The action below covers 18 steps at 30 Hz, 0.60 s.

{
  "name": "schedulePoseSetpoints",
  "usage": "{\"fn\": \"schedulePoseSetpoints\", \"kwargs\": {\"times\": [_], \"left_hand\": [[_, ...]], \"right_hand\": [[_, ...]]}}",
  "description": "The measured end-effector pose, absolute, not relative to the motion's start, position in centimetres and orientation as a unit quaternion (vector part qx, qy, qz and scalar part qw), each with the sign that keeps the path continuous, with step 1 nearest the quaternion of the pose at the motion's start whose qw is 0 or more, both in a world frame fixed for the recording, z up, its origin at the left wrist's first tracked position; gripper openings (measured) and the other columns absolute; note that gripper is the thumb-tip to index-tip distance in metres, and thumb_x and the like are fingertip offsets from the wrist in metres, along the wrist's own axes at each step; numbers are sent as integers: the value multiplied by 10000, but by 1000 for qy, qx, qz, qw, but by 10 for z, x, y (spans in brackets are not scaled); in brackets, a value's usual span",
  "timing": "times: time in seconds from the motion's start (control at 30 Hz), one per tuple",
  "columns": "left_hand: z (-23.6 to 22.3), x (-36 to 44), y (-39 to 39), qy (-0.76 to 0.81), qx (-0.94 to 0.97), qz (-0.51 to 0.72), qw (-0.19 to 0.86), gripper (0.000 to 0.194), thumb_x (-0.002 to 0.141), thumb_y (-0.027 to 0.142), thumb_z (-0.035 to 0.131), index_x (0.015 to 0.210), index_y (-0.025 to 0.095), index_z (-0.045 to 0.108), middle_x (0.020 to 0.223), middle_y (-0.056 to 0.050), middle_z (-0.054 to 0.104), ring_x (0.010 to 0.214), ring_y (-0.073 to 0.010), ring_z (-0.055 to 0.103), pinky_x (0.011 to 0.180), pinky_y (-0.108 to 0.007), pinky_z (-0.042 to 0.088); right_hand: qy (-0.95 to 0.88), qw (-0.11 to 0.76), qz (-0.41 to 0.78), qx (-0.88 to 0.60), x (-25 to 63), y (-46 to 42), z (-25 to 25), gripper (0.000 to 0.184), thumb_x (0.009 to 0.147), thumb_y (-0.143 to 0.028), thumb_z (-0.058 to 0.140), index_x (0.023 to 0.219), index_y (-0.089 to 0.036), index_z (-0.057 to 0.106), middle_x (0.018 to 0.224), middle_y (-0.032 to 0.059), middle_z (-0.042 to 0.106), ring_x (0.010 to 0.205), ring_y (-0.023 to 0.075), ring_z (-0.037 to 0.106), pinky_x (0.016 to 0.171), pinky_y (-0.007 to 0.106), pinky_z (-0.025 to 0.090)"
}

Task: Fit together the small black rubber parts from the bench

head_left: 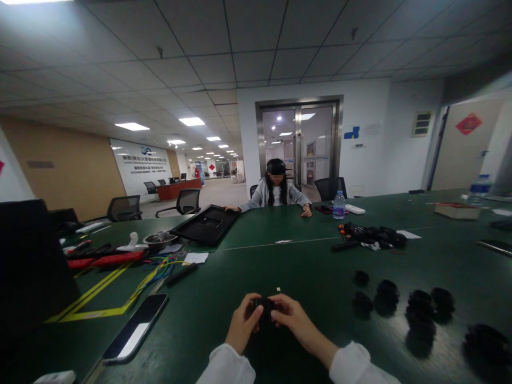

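Observation:
Both of my hands are closed around a small black part [264, 310] just above the green tabletop [224, 277]. My left hand [245, 321] grips its left side, thumb on the near face. From the other side my right hand [294, 318] pinches it between thumb and fingers. The fingers cover much of the part, so its exact kind cannot be made out. Several similar dark round parts [421, 303] stand on the table to the right of my right hand. A tiny pale piece [278, 289] lies just beyond my hands.
A phone [136, 328] lies at left, near coloured wires [160, 272] and a metal bowl [160, 239]. Across the table sits a person [276, 186], one hand by a black tray [208, 224]. A water bottle [338, 205] and a black cable heap [372, 234] are at right.

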<state>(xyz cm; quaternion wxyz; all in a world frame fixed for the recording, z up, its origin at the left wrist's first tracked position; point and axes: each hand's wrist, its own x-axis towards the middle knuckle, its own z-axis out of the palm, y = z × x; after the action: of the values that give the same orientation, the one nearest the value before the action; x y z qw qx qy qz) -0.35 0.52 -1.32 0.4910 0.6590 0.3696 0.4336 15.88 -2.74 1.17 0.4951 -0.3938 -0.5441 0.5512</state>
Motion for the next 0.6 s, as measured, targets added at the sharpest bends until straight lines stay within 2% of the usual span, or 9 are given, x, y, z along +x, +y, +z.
{"fn": "schedulePoseSetpoints", "kwargs": {"times": [0.17,0.37,0.43,0.53,0.6], "left_hand": [[-14,-5,5,340,667,425,509,489,677,370,595,1082,199,381,814,-12,495,567,-90,493,462,-194,394],[-9,-1,2,400,654,420,485,343,701,439,531,886,157,468,683,10,513,500,-85,474,427,-193,383],[-5,0,0,418,647,418,481,335,692,460,527,818,152,488,670,6,524,538,-104,505,445,-198,400],[-2,0,-1,412,645,427,482,351,685,466,531,857,163,486,767,-20,550,633,-138,548,463,-205,425],[-2,-1,0,397,651,430,483,344,701,450,522,904,177,470,807,-25,553,626,-133,555,467,-208,431]], "right_hand": [[-529,508,557,-389,160,-25,7,318,640,-299,611,929,-180,551,827,29,576,717,146,538,607,284,420],[-531,501,562,-390,161,-26,7,328,637,-280,614,940,-180,538,842,30,573,760,157,540,633,290,425],[-535,496,559,-394,161,-26,9,330,637,-286,614,941,-179,538,838,28,571,762,158,541,637,293,425],[-547,489,553,-394,161,-28,11,321,641,-293,610,936,-185,543,842,27,568,772,163,540,648,302,426],[-552,485,551,-395,162,-29,12,319,641,-296,609,935,-188,546,847,28,566,778,168,541,656,310,427]]}}
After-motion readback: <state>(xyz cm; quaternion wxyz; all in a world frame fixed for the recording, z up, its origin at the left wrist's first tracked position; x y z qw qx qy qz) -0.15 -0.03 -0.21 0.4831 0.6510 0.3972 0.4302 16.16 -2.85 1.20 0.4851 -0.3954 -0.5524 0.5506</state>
